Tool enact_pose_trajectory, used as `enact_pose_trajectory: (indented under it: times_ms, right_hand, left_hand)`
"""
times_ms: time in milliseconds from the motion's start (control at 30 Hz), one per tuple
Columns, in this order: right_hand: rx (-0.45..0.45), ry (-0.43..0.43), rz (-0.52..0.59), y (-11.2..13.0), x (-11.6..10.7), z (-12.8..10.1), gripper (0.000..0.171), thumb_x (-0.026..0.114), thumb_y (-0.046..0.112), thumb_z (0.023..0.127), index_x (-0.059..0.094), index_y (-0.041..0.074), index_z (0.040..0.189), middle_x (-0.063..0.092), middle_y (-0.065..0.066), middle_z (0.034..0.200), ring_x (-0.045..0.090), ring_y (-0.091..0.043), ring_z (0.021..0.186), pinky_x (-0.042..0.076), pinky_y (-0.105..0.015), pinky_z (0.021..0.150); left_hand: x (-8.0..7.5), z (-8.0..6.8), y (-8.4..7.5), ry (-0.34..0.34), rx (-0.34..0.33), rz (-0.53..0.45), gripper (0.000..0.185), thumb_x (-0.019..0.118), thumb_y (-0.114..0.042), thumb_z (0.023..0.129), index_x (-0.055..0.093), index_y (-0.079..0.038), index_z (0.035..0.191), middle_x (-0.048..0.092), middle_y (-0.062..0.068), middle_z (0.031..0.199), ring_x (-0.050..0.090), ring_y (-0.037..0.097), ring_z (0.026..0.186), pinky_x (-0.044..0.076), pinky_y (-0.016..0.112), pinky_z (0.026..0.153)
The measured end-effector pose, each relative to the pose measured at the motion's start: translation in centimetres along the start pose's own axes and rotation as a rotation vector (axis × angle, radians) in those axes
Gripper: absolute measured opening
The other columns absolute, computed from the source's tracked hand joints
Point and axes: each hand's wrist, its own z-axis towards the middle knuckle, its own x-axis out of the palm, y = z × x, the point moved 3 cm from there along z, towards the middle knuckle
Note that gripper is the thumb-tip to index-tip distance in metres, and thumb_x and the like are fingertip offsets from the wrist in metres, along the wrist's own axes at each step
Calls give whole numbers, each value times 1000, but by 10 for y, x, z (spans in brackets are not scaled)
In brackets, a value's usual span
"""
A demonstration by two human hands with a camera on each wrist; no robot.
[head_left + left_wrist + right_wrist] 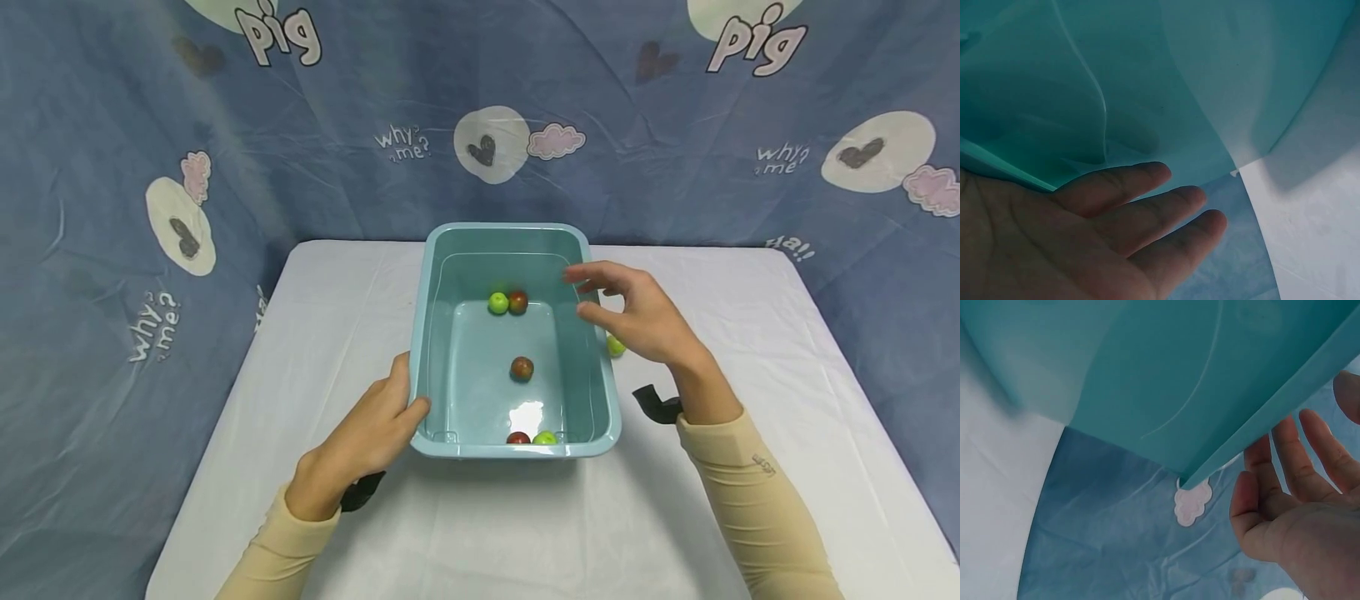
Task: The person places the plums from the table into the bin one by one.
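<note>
- While the teal tub (596, 398) sits in the middle of the white table (750, 350), the left hand (367, 437) rests against its near left corner, thumb hooked over the rim and fingers (1147, 215) lying nearly straight along the outer wall.
- Over the tub's right rim, the right hand (637, 317) hovers with fingers (1285, 469) loosely spread and slack, holding nothing and apart from the plastic.
- Just below that palm, outside the tub on the table, lies a green fruit (616, 345), partly hidden by the hand.
- Inside the tub, a green and red pair (507, 302) lies at the far end, a single reddish fruit (522, 368) near the middle, and another red and green pair (531, 437) against the near wall.
- Behind the table hangs a blue patterned cloth (150, 167).
</note>
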Motion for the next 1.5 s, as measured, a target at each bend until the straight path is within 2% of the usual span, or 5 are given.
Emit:
enact_pose_trajectory:
  times_ms: [500, 600, 800, 1000, 1500]
  right_hand:
    - [75, -147, 31, -28, -22, -15, 38, 66, 4, 95, 65, 6, 132, 65, -9, 128, 61, -26, 116, 41, -37, 99]
    - [114, -156, 28, -36, -23, -17, 38, 66, 6, 96, 64, 6, 133, 65, -10, 129, 61, -27, 115, 42, -39, 98]
    - [223, -97, -42, -57, -22, -20, 42, 65, 17, 99, 59, 7, 139, 61, -12, 136, 59, -30, 118, 44, -49, 95]
    - [328, -49, -126, -79, -19, -21, 47, 64, 22, 99, 54, 6, 143, 57, -14, 141, 57, -36, 122, 48, -54, 94]
    - [457, 44, -205, -113, -6, -22, 51, 66, 27, 98, 55, 0, 140, 55, -23, 140, 58, -42, 121, 50, -56, 92]
  left_hand:
    - [2, 0, 1, 19, -28, -25, 60, 44, -7, 99, 22, -3, 155, 64, 13, 124, 64, 19, 106, 48, 47, 93]
    - [2, -1, 1, 13, -26, -26, 61, 44, -7, 99, 22, -4, 155, 64, 13, 124, 64, 19, 106, 49, 46, 92]
    - [1, -1, 0, 7, -15, -27, 61, 45, -6, 99, 22, -4, 155, 64, 11, 125, 64, 19, 107, 48, 47, 93]
    - [1, 0, 0, 8, -4, -29, 60, 44, -5, 98, 23, -3, 154, 63, 14, 125, 64, 28, 110, 47, 48, 94]
    - [1, -1, -1, -5, -1, -4, 59, 46, -7, 98, 25, -2, 153, 63, 20, 127, 63, 28, 111, 46, 49, 95]
